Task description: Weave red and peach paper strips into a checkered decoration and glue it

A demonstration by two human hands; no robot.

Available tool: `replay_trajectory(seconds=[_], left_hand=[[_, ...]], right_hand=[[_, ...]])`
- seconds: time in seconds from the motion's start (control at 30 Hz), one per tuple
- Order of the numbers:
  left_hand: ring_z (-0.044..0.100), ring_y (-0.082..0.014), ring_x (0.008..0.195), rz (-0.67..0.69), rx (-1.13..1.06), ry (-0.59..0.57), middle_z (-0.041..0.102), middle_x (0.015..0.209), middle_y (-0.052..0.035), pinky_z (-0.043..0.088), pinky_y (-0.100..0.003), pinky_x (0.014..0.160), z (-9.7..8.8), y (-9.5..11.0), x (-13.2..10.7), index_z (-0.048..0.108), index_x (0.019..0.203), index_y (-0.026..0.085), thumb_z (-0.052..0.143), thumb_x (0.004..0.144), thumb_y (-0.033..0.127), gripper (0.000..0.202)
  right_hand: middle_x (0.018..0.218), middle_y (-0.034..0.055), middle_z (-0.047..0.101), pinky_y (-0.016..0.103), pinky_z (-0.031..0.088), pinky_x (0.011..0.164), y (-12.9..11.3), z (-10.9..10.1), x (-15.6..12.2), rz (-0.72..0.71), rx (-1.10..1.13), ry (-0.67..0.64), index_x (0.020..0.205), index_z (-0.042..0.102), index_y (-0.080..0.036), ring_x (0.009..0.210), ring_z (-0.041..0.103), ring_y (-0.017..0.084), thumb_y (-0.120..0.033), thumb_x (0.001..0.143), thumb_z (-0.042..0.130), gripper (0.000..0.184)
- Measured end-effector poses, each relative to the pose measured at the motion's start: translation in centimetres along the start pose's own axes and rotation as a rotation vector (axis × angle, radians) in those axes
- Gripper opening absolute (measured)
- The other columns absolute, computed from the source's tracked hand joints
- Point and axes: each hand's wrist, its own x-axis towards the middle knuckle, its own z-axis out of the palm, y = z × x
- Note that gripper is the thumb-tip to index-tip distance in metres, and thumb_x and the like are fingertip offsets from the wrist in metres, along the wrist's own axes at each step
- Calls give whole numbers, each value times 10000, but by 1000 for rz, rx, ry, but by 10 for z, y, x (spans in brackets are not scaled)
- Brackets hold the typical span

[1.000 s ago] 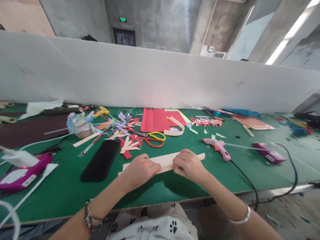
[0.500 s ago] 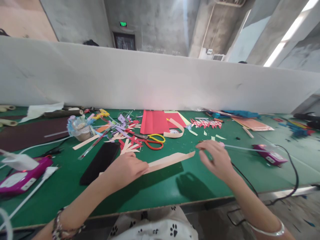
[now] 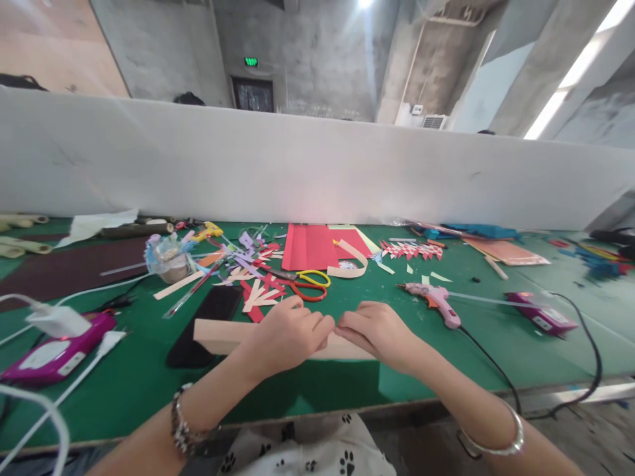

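Observation:
My left hand (image 3: 292, 334) and my right hand (image 3: 380, 334) meet over the front of the green table, their fingertips close together. Both pinch a long pale peach paper strip (image 3: 221, 336), which looks folded lengthwise; its left end reaches over a black phone-like slab (image 3: 193, 357). The part under my fingers is hidden. To the right of my right hand lies a pink glue gun (image 3: 439, 301), a clear glue stick jutting from its back. Beyond my hands are scissors (image 3: 312, 284) with yellow and red handles, beside cut strips of red and peach paper (image 3: 260, 294).
Red paper sheets (image 3: 310, 246) and a curled peach strip (image 3: 360, 264) lie at the back, before a white partition (image 3: 317, 172). Purple power strips stand left (image 3: 64, 347) and right (image 3: 543, 311), with cables around them. A decorated cup (image 3: 171, 261) is at back left.
My right hand has moved left from over the glue gun and now grips the strip beside my left hand. The glue gun has come into full view.

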Motion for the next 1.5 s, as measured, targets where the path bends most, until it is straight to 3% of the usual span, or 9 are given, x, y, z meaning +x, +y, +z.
replay_trajectory(seconds=[0.17, 0.4, 0.5, 0.63, 0.77, 0.83, 0.93, 1.23, 1.5], left_hand=[[356, -108, 418, 10, 46, 2, 457, 442, 59, 290, -263, 534, -1, -21, -14, 447, 611, 187, 378, 836, 110, 248], [378, -116, 393, 10, 156, -87, 451, 421, 45, 311, -272, 530, -8, -74, -62, 460, 563, 193, 328, 827, 58, 325], [424, -136, 415, -89, 254, -104, 488, 437, 29, 303, -288, 519, -12, -90, -78, 502, 582, 193, 387, 829, 110, 284], [543, -159, 584, -281, 206, 15, 584, 575, -6, 371, -283, 604, -15, -77, -64, 555, 678, 177, 384, 837, 147, 235], [551, -197, 916, -178, -62, -65, 635, 1007, -72, 384, -325, 809, -13, -44, -25, 567, 1013, 152, 444, 847, 357, 290], [550, -172, 862, -136, -66, -52, 644, 884, -32, 370, -304, 797, -8, -35, -11, 593, 815, 183, 458, 862, 292, 180], [535, -143, 723, -73, -24, -40, 611, 694, 0, 356, -288, 721, 2, -32, 0, 548, 655, 175, 453, 877, 231, 248], [439, -103, 511, 7, -86, -14, 519, 500, 39, 326, -273, 658, 9, -29, 11, 484, 579, 170, 379, 911, 190, 348], [480, -115, 529, -129, -189, -101, 579, 527, 31, 344, -267, 629, -4, -60, -15, 595, 642, 195, 350, 927, 285, 387]], right_hand=[[551, -8, 542, 201, 304, 525, 17, -2, -13, 117, 107, -10, 714, 542, -181, 526, 475, 107, -345, 946, 288, 382], [615, 0, 600, 210, 350, 544, 49, -15, -39, 258, 146, -60, 719, 546, -191, 562, 523, 112, -356, 934, 319, 354], [628, 7, 614, 219, 353, 536, 54, -20, -44, 293, 112, -54, 716, 548, -193, 562, 538, 117, -368, 933, 313, 365], [638, 13, 625, 224, 366, 555, 50, -19, -37, 199, 41, -35, 737, 570, -192, 568, 543, 119, -362, 938, 308, 371], [592, 2, 595, 220, 370, 602, 38, -17, -19, 5, -37, 47, 718, 575, -181, 554, 510, 107, -308, 945, 310, 372], [569, -7, 569, 226, 358, 617, 33, -18, -9, -47, -108, 74, 692, 570, -176, 551, 494, 103, -276, 943, 323, 366], [561, -14, 533, 241, 341, 652, 27, -17, 5, -76, -238, 84, 671, 564, -175, 563, 475, 103, -204, 928, 331, 348], [471, -47, 478, 222, 324, 607, 16, 0, 28, -138, -240, 222, 558, 493, -177, 472, 410, 79, -86, 783, 372, 271], [499, -26, 522, 242, 371, 626, 66, -13, -19, 127, -335, 77, 573, 481, -204, 463, 424, 91, -92, 794, 319, 296]])
